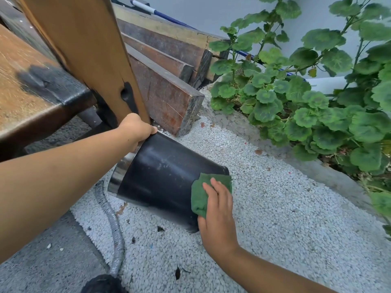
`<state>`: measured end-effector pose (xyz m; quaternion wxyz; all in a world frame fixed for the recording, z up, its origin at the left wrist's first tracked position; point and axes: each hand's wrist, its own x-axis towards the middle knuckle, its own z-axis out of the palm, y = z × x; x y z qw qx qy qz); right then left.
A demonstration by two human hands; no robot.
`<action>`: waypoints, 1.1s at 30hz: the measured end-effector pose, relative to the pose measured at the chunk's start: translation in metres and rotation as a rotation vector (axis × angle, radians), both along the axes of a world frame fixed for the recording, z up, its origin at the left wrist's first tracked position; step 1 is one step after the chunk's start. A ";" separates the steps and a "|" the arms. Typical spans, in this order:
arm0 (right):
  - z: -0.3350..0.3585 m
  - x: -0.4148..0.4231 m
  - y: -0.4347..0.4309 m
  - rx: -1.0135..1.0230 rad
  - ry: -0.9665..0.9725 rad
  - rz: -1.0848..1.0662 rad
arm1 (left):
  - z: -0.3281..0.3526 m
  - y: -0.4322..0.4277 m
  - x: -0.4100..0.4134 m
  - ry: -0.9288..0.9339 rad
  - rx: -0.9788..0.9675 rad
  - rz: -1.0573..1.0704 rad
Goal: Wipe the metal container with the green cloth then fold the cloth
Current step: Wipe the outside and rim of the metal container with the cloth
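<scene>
A black metal container (160,176) with a shiny steel rim lies tilted on its side, its base resting on white gravel. My left hand (135,129) grips the rim at the upper left, fingers curled over the edge. A crumpled green cloth (201,193) lies against the container's side near its base. My right hand (218,210) presses the cloth onto the container with straight, spread fingers. Part of the cloth is hidden under that hand.
A wooden bench (31,98) and a leaning plank (84,49) stand at the left. Stacked timber beams (169,85) lie behind the container. Leafy green plants (306,98) fill the right side past a concrete kerb. A grey corrugated hose (112,225) runs along the ground.
</scene>
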<state>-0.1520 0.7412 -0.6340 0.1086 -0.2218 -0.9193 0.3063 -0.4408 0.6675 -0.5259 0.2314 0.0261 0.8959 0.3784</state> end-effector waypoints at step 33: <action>-0.011 -0.064 0.070 -0.605 -0.049 -0.130 | -0.011 -0.024 0.019 0.256 -0.167 -0.268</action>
